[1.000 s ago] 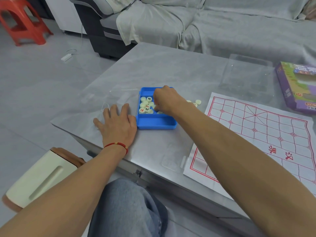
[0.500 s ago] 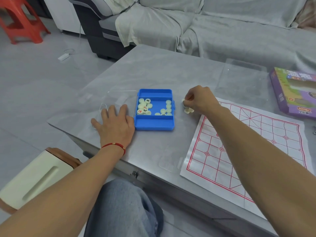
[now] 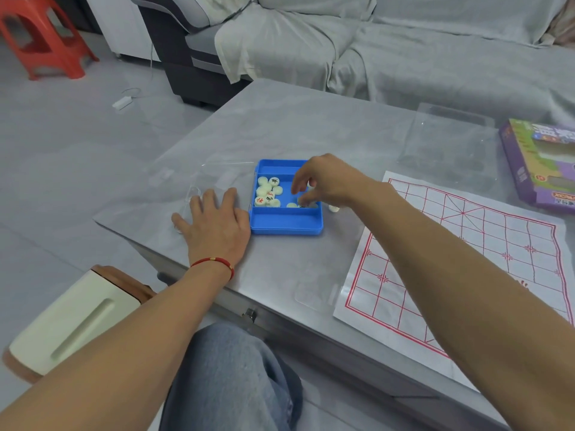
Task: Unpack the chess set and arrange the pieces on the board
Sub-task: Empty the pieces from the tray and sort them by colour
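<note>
So, left hand (image 3: pixel 214 225): flat, fingers spread, at tray's 9 o'clock
right hand (image 3: pixel 323 181): over tray (image 3: pixel 286 220), fingers curled; can't tell if pinching a piece (image 3: pixel 292 205)
board (image 3: pixel 466 262): tray's 3 o'clock

Soft, even indoor light; faint shadows. Dull glare on the table (image 3: pixel 311 132). Wide-angle bending at edges. Right hand (image 3: pixel 323 181) slightly motion-blurred; rest sharp.

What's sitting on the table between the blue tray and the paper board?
In the head view, a small cream chess piece lies on the grey table between the blue tray and the paper board.
</note>
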A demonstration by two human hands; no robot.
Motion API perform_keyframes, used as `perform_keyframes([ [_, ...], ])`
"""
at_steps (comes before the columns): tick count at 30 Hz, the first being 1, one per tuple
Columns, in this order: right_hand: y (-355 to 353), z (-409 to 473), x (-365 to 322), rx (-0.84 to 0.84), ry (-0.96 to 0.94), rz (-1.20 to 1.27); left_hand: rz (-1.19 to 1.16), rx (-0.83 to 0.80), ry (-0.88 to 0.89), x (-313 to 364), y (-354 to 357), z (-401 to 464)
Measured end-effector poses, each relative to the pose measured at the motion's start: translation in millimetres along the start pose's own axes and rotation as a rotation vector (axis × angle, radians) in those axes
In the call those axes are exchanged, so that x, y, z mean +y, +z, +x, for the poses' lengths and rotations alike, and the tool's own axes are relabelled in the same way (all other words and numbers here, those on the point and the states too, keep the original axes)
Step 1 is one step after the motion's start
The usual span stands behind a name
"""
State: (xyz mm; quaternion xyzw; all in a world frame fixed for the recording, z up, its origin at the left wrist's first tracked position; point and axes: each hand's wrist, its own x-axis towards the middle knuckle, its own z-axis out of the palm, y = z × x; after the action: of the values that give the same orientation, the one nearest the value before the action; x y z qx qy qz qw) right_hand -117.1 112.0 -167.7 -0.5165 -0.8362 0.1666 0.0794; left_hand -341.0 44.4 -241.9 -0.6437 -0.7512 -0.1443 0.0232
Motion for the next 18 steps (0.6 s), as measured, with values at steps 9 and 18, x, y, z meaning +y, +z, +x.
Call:
perform_keyframes([
  [9, 8, 21, 1, 0.014, 0.061, -0.108, -0.002, -0.011, 0.001, -2, 1, 1],
  [18, 11, 15, 7, 0.012, 0.007, -0.22, 0.001, 0.007, 0.007, -1, 1, 0],
])
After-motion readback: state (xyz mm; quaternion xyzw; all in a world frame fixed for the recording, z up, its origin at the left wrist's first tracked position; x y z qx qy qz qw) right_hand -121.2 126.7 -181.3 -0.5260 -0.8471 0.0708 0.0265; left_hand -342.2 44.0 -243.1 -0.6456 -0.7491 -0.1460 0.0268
